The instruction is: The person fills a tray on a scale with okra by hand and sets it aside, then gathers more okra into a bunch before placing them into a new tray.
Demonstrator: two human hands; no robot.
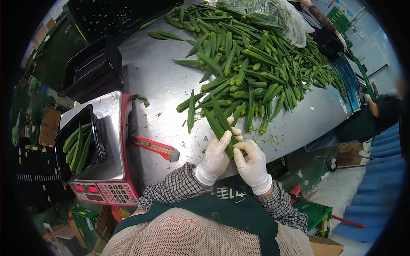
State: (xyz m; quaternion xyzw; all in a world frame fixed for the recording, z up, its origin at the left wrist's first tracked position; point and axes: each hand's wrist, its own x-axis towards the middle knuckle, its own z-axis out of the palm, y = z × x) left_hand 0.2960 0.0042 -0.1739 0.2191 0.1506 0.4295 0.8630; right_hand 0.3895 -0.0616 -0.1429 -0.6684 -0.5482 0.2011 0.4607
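Note:
In white gloves, both my hands are together at the near edge of the metal table. My left hand (215, 158) is closed round a couple of okra pods (218, 121), their tips pointing away from me. The thumb and finger of my right hand (253, 165) pinch the near end of one of these pods. Just beyond lies a large heap of loose okra (252, 64). To the left, a black plastic tray (97, 128) with several okra pods in it sits on a red digital scale (112, 112).
A red utility knife (156, 147) lies between the scale and my left hand. Empty black trays (95, 68) are stacked behind the scale. A clear plastic bag (273, 17) rests on the heap's far side. Another person's arm (324, 19) reaches in at the far right.

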